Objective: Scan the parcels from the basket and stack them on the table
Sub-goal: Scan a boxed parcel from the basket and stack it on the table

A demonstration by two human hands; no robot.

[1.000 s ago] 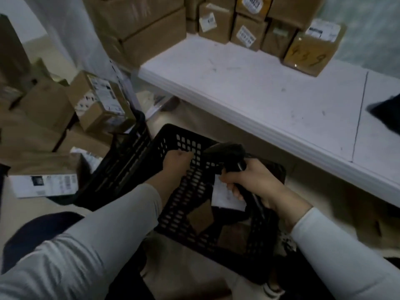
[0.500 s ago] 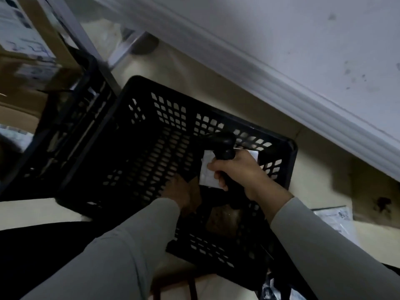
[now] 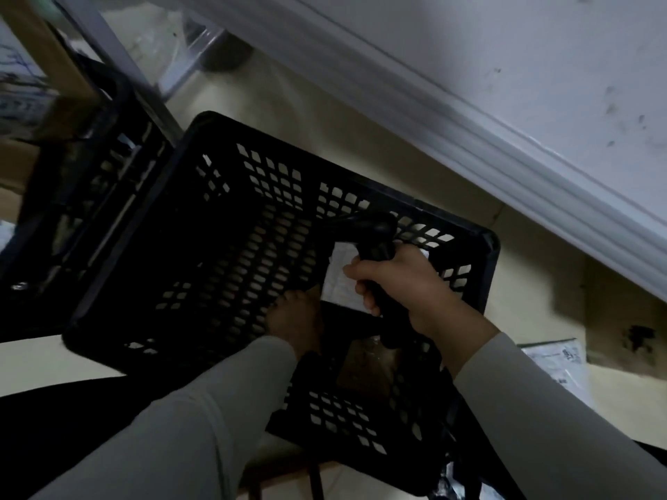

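A black slatted basket (image 3: 361,189) stands on the floor below the white table (image 3: 505,84). My right hand (image 3: 397,283) grips a black handheld scanner (image 3: 375,229) over the basket's right side. Beneath the scanner lies a parcel with a white label (image 3: 339,279); a brown parcel (image 3: 368,362) lies lower in the basket. My left hand (image 3: 296,323) reaches down inside the basket beside the labelled parcel, in shadow; I cannot tell whether its fingers hold anything.
A second black basket (image 3: 83,211) stands to the left, with cardboard boxes (image 3: 25,84) behind it. A table leg (image 3: 119,59) runs down at the upper left. A flat cardboard piece (image 3: 624,319) and a grey mailer bag (image 3: 556,362) lie on the floor at the right.
My head has tipped down, so the table's stacked boxes left the view. My left hand went from the basket's far rim down into the basket. The right hand keeps the scanner.
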